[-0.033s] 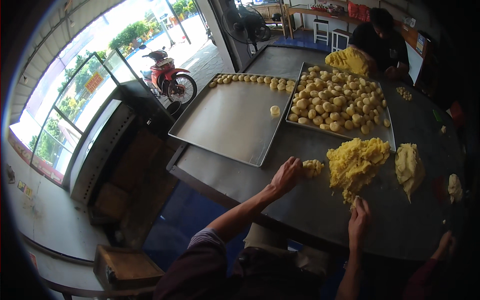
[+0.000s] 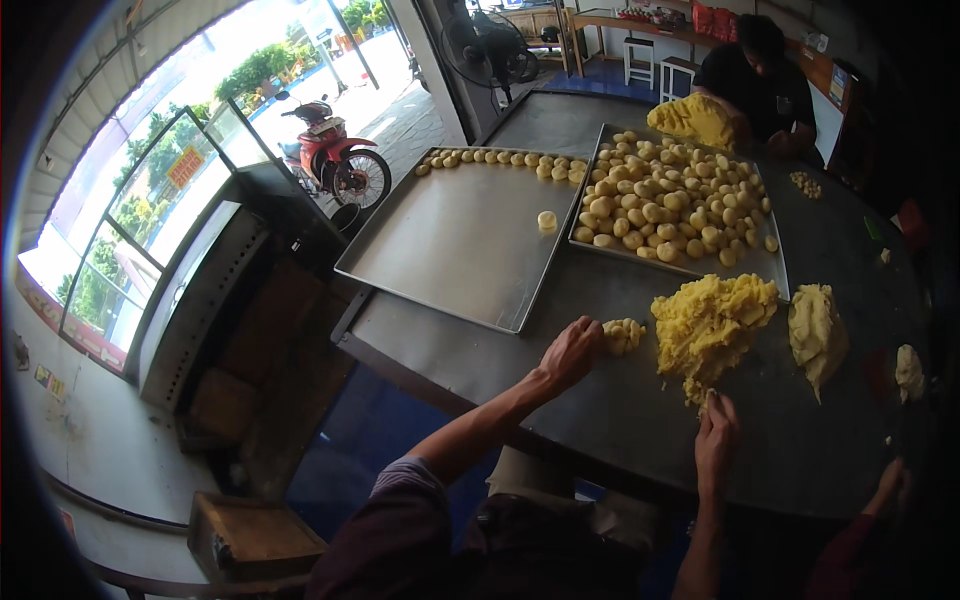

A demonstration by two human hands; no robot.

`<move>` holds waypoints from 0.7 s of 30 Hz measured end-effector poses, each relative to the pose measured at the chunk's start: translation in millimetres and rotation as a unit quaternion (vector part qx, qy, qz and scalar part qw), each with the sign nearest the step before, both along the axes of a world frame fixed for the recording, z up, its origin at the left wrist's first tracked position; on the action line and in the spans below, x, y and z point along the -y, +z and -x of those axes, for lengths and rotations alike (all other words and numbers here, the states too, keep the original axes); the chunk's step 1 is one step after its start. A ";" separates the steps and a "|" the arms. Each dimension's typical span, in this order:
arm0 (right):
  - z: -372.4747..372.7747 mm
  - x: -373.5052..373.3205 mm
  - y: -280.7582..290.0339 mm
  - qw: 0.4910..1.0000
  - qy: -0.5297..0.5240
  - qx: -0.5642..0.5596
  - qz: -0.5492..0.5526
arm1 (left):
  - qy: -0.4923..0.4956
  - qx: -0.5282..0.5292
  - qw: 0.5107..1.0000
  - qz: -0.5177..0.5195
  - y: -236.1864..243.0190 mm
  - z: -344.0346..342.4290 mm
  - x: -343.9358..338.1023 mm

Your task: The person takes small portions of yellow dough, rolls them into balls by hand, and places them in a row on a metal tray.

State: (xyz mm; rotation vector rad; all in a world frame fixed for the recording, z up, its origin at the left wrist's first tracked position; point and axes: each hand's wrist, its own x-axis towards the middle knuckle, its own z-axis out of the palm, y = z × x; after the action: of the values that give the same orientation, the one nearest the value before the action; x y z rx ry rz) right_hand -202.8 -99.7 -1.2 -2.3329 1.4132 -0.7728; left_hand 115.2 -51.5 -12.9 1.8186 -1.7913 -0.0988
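My left hand (image 2: 572, 352) is closed beside a small cluster of pale dough pieces (image 2: 624, 336), its fingertips at the cluster's left edge; what is in its fingers, if anything, is hidden. My right hand (image 2: 717, 437) pinches at the lower tip of a large crumbly yellow mass (image 2: 712, 322); the bit between its fingers is mostly covered. A smooth pale lump of dough (image 2: 817, 335) lies to the right of that mass. Beyond it, a metal tray (image 2: 779, 276) is heaped with round dough balls (image 2: 680, 200).
A second tray (image 2: 450, 245) has balls along its far edge and one separate ball (image 2: 547, 221). Across the metal table (image 2: 590, 400) a person (image 2: 765, 90) sits by another yellow mass (image 2: 692, 120). Another person's hand (image 2: 888, 488) shows at the right edge, near a small dough lump (image 2: 909, 374).
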 end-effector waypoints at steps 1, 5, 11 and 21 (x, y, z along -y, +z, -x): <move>-2.2 2.8 4.0 1.000 0.014 -0.024 0.007 | 0.006 -0.013 1.000 -0.017 0.5 1.4 -3.3; 8.2 22.7 -1.1 0.988 0.056 -0.134 0.057 | -0.032 0.016 0.997 -0.074 18.2 13.5 -11.0; 22.5 17.2 28.8 0.998 0.008 -0.019 -0.064 | -0.008 -0.020 0.993 -0.114 51.4 41.4 -52.1; 35.1 -34.4 2.9 0.997 0.001 0.070 0.014 | 0.060 -0.012 0.997 0.041 10.8 20.7 -35.4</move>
State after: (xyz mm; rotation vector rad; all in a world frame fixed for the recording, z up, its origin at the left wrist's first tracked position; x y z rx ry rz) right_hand -237.9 -65.4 1.6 -2.2515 1.3499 -0.9413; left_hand 94.5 -16.2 -2.1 1.8539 -1.6418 -0.0013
